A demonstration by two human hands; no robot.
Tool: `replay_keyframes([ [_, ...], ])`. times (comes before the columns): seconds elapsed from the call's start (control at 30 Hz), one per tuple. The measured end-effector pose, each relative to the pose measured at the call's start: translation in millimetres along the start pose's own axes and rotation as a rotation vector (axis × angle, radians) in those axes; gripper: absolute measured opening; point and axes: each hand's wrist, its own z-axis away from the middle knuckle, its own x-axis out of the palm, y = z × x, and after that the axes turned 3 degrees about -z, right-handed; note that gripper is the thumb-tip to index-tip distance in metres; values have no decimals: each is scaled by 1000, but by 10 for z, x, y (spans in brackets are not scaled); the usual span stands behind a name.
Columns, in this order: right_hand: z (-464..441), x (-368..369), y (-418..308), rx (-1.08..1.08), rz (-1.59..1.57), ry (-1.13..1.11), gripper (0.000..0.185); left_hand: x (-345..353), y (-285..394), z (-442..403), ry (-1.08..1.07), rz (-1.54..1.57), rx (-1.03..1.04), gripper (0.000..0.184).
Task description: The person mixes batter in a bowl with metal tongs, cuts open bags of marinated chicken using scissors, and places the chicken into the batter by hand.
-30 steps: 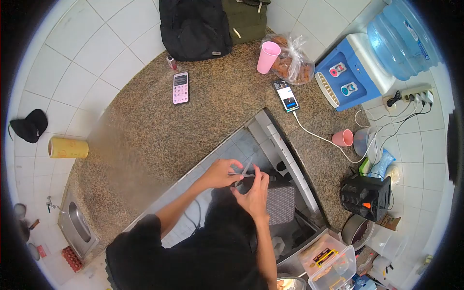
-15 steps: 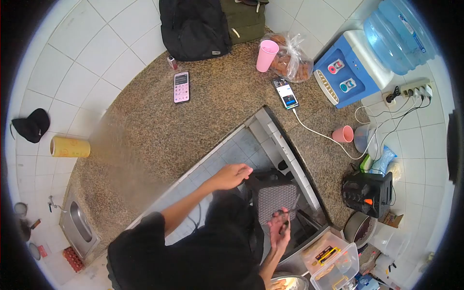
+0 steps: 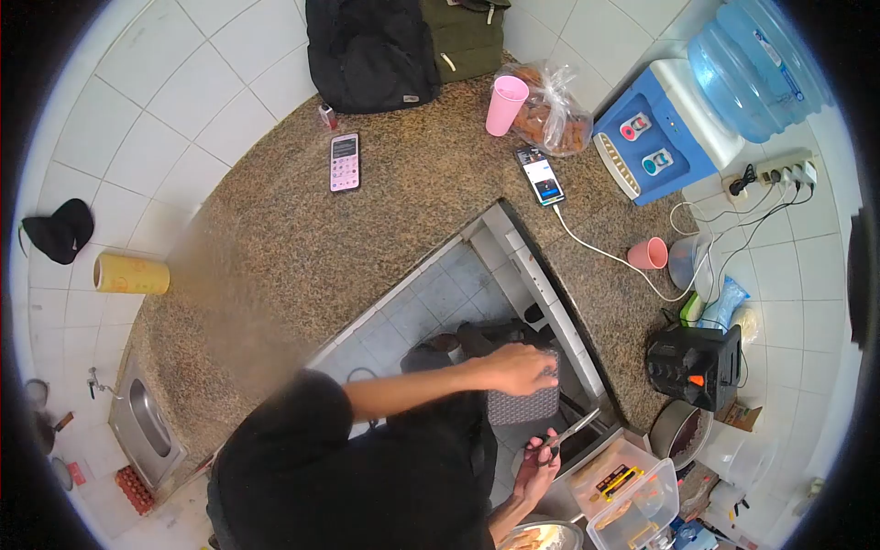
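Note:
My right hand (image 3: 534,470) is closed around a pair of scissors (image 3: 576,427). Their dark handles sit in my fingers and the metal blades point up and to the right. My left hand (image 3: 518,369) has its fingers curled together above a grey textured seat or lid (image 3: 524,408). Whatever those fingers hold, if anything, does not show. Just below my right hand stand a clear plastic container (image 3: 653,504) and a metal bowl (image 3: 561,535) with pale food in it.
The granite counter (image 3: 275,211) carries two phones, one charging by a white cable (image 3: 610,251). A pink cup (image 3: 506,105), a tied bag of brown food (image 3: 555,124), a water dispenser (image 3: 655,137) and a black appliance (image 3: 692,367) stand along it. The sink (image 3: 151,422) is at left.
My left hand has moved right and down, from beside the grey seat to over it. My right hand has turned, and the scissors' blades now show, pointing right.

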Motion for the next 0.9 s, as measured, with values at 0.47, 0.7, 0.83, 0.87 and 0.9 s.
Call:
replay_keyframes([
  [0.47, 8, 22, 39, -17, -146, 124, 53, 279, -29, 142, -236, -52, 41, 42],
  [0.7, 118, -204, 159, -99, -19, 117, 58, 305, -48, 5, -233, -3, 51, 42],
  [0.83, 194, -304, 249, -162, 31, 68, 58, 250, 100, -69, -252, 8, 64, 42],
  [0.87, 203, -297, 244, -152, 61, 79, 56, 302, 107, -98, -230, 1, 93, 41],
  [0.9, 202, -294, 238, -143, 89, 91, 54, 377, 114, -130, -209, -8, 123, 40],
])
